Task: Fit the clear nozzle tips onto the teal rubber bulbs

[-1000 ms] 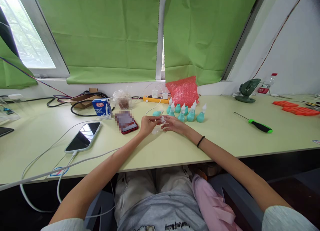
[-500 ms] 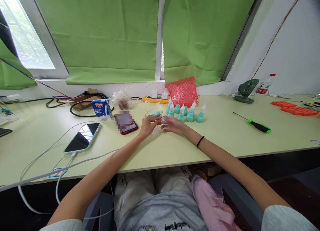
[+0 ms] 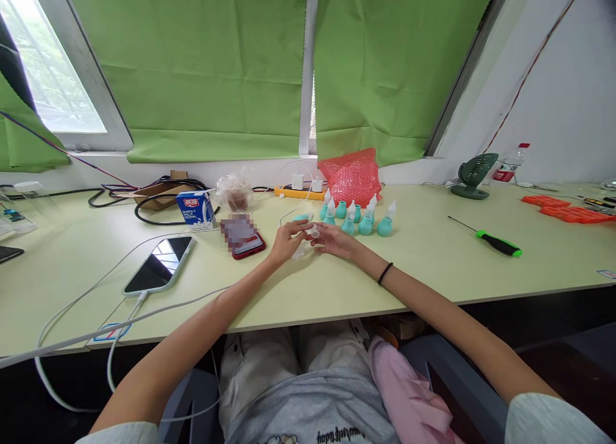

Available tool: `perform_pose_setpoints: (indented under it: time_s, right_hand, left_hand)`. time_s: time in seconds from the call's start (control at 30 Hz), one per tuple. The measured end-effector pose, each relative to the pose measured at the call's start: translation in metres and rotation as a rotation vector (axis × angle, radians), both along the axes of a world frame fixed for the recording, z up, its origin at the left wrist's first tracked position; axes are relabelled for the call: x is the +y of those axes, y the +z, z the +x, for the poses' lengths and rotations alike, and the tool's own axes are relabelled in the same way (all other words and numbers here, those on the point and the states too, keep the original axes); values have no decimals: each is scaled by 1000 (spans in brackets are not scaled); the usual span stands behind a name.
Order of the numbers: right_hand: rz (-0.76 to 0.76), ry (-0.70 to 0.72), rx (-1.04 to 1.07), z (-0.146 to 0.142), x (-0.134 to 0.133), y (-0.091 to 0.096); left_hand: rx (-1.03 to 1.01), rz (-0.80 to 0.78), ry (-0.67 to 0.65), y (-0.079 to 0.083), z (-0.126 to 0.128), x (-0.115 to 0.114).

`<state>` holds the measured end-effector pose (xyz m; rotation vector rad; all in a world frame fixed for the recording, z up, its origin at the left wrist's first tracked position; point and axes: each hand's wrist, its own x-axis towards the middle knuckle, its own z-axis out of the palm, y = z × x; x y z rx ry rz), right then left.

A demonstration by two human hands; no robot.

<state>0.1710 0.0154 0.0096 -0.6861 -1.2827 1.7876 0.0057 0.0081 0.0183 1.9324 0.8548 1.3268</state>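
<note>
1. One phone (image 3: pixel 158 266) lies at the seated person's ten o'clock, cable (image 3: pixel 142 298) plugged in.
2. Left hand (image 3: pixel 286 241), near twelve, pinches a small clear tip (image 3: pixel 314 231) between thumb and fingers.
3. Right hand (image 3: pixel 337 242) meets it from three o'clock, fingers curved; whether they grip, I can't tell.
4. Several teal bulbs (image 3: pixel 366 224) stand at the tip's two o'clock.
5. A screwdriver (image 3: pixel 498 242) lies at the person's two.

Bright daylight via L window (image 3: pixel 62 78), w/ glare on phone scrn (image 3: pixel 160 264).
</note>
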Motion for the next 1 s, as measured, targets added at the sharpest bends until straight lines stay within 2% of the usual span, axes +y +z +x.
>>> perform_pose_setpoints:
  time_s: [0.43, 0.6, 0.87, 1.0]
  right_hand:
    - [42, -40, 32, -4, -5, 5]
    - [55, -48, 29, -4, -4, 3]
    - [74, -56, -4, -5, -2, 0]
    - [89, -82, -16, -5, -3, 1]
  left_hand:
    - [-142, -130, -16, -3, -5, 13]
    - [-93, -24, -20, 0, -4, 11]
    - [35, 173, 130, 2, -2, 5]
    - [79, 207, 146, 1, -1, 5]
